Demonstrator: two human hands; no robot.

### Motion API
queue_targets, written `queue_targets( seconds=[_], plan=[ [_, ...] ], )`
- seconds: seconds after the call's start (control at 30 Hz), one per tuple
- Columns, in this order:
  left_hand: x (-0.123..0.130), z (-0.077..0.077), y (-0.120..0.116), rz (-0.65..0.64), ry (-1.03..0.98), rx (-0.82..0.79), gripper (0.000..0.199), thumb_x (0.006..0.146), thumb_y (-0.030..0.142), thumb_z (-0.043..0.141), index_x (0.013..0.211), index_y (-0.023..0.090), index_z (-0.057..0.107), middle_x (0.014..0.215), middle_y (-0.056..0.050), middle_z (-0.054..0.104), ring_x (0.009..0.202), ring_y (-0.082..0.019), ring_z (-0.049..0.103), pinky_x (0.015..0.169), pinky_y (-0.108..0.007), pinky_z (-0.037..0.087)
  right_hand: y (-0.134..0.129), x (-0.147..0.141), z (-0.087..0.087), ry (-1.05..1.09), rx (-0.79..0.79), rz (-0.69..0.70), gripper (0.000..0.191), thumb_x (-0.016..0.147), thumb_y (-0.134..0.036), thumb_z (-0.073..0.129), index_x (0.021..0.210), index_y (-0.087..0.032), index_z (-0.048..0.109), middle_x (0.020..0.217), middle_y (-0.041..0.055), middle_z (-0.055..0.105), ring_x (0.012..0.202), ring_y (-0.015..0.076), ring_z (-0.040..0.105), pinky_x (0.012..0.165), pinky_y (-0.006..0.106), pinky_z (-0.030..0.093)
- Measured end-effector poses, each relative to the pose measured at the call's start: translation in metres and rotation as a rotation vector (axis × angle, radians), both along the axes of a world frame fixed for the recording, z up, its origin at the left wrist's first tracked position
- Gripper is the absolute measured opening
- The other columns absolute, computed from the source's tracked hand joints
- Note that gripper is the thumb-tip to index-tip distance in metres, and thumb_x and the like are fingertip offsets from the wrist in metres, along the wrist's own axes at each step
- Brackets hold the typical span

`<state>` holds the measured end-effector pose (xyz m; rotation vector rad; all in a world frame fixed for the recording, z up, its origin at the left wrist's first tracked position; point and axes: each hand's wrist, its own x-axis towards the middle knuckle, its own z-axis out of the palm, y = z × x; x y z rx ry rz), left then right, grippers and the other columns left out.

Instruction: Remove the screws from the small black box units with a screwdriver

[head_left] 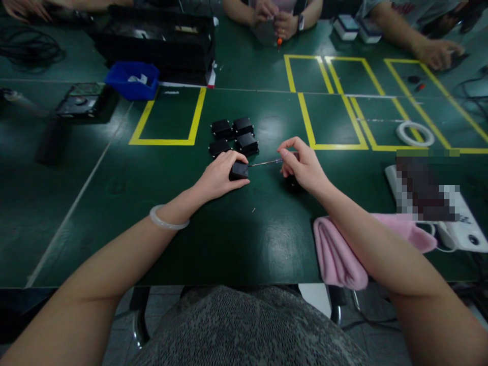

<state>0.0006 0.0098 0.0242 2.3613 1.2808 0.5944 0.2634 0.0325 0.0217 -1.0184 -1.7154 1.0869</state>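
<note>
My left hand (221, 175) is closed around a small black box (239, 171) on the green table, thumb on the near side and fingers on the far side. A screwdriver (267, 162) is pinched in my right hand (301, 165), its thin shaft lying nearly level and its tip meeting the right face of the box. Just beyond my left hand stand several similar black boxes (246, 143) with small bright spots at their corners. Beneath my right hand is another dark object (292, 183), partly covered. A tiny screw (253, 210) lies on the table nearer to me.
A folded pink cloth (339, 254) lies under my right forearm, beside a white power strip (470, 223). White tape roll (415, 133) sits farther right. Yellow tape outlines (335, 147) mark the table. A blue bin (133, 84) stands far left. Co-workers' hands (284, 23) are across the table.
</note>
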Motion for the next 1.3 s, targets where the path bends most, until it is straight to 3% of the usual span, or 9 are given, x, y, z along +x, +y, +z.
queue_targets(
  seconds=[0.3, 0.47, 0.67, 0.9, 1.17, 1.3],
  plan=[
    [-0.0003, -0.0014, 0.0007, -0.006, 0.003, 0.014, 0.040, 0.087, 0.033, 0.075, 0.118, 0.021, 0.054, 0.123, -0.008, 0.064, 0.117, -0.029, 0.059, 0.101, -0.044, 0.047, 0.0001, -0.0005, -0.0006, 0.029, 0.046, -0.008, 0.019, 0.098, -0.038, 0.066, 0.102, -0.026, 0.051, 0.059, -0.0081, 0.052, 0.048, 0.0129, 0.055, 0.052, 0.030, 0.043],
    [0.0002, -0.0020, 0.0010, -0.001, 0.005, 0.018, 0.039, 0.087, 0.032, 0.075, 0.118, 0.021, 0.054, 0.121, -0.008, 0.064, 0.116, -0.028, 0.059, 0.102, -0.043, 0.046, 0.0010, 0.0002, -0.0023, 0.033, 0.007, -0.003, 0.021, 0.101, -0.044, 0.061, 0.099, -0.025, 0.053, 0.050, -0.0109, 0.041, 0.044, 0.0122, 0.050, 0.050, 0.029, 0.043],
    [0.0004, -0.0011, 0.0009, -0.007, 0.006, 0.021, 0.039, 0.087, 0.032, 0.075, 0.118, 0.021, 0.054, 0.122, -0.008, 0.064, 0.116, -0.029, 0.059, 0.101, -0.043, 0.046, 0.0002, 0.0000, -0.0004, 0.041, 0.051, -0.003, 0.020, 0.099, -0.039, 0.066, 0.101, -0.025, 0.053, 0.058, -0.0088, 0.053, 0.048, 0.0113, 0.056, 0.052, 0.028, 0.043],
    [0.0001, -0.0019, 0.0004, -0.002, 0.005, 0.014, 0.039, 0.087, 0.033, 0.075, 0.118, 0.021, 0.054, 0.122, -0.008, 0.063, 0.116, -0.029, 0.059, 0.101, -0.044, 0.047, 0.0005, 0.0006, -0.0015, 0.017, 0.005, 0.008, 0.021, 0.101, -0.044, 0.061, 0.098, -0.025, 0.053, 0.049, -0.0110, 0.041, 0.044, 0.0116, 0.050, 0.050, 0.028, 0.042],
    [-0.0007, -0.0020, 0.0002, -0.002, -0.001, 0.012, 0.039, 0.087, 0.033, 0.074, 0.118, 0.022, 0.054, 0.122, -0.008, 0.063, 0.116, -0.029, 0.059, 0.100, -0.044, 0.047, 0.0008, 0.0006, -0.0014, 0.026, 0.063, 0.025, 0.016, 0.102, -0.037, 0.061, 0.104, -0.025, 0.051, 0.057, -0.0089, 0.051, 0.049, 0.0118, 0.055, 0.053, 0.028, 0.044],
    [-0.0002, -0.0025, 0.0006, 0.004, 0.002, 0.015, 0.039, 0.086, 0.032, 0.075, 0.118, 0.023, 0.054, 0.121, -0.008, 0.063, 0.116, -0.029, 0.059, 0.101, -0.044, 0.047, 0.0012, 0.0008, -0.0020, 0.022, 0.025, 0.028, 0.021, 0.103, -0.044, 0.059, 0.102, -0.025, 0.051, 0.051, -0.0114, 0.041, 0.045, 0.0112, 0.051, 0.052, 0.027, 0.044]
  ],
)
